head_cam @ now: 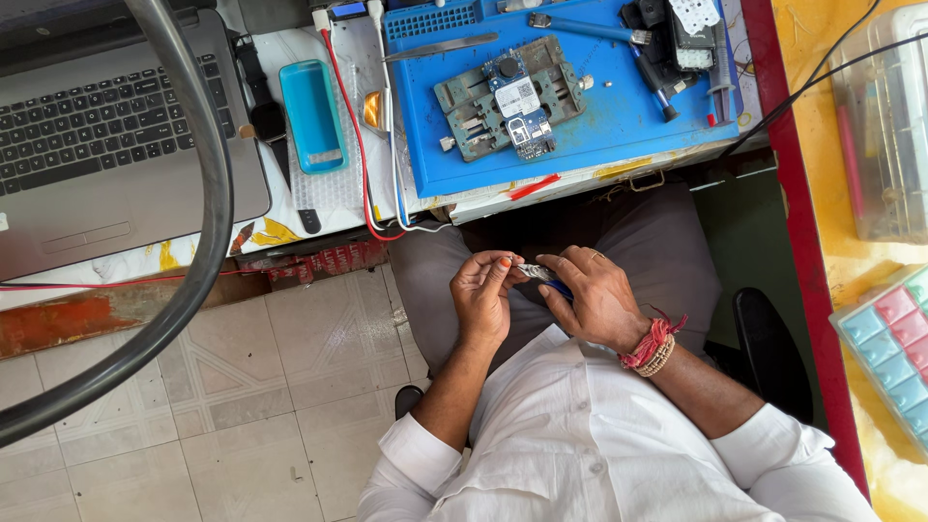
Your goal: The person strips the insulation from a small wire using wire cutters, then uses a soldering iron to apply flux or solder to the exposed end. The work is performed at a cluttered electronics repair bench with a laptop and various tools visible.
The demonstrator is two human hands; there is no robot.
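I sit with both hands over my lap. My left hand (486,290) pinches one end of a small silvery part (533,272) between thumb and fingers. My right hand (592,295), with a ring and red thread bands at the wrist, grips the same small part together with a thin blue-handled tool (556,286) that pokes out under its fingers. What exactly the part is I cannot make out. On the bench ahead lies a blue work mat (619,121) with a metal holder clamping a small circuit board (510,97).
An open laptop (106,135) stands at the left, with a light blue tray (312,116), a watch and red and white cables beside it. Tweezers, screwdrivers and a black device lie on the mat. Clear plastic parts boxes (884,126) sit at the right. A black curved tube (193,242) crosses the left.
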